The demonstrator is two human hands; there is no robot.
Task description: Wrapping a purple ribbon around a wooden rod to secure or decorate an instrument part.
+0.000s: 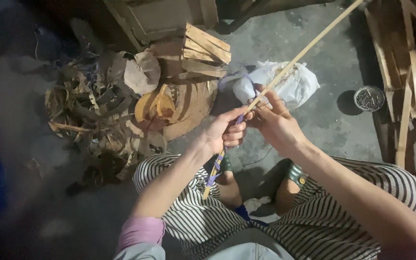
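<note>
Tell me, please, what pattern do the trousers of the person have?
The trousers have thin black and white stripes, seen in the head view.

Counted are two hands, left hand [226, 132] and right hand [271, 120], one bamboo strip [304, 50], one white bag [290, 86], one round tin [369, 98], two sandals [296, 174].

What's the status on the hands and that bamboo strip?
Left hand gripping the bamboo strip at its purple wrapping. Right hand pinching the strip just above. White plastic bag behind on the floor, not obstructing.
</note>
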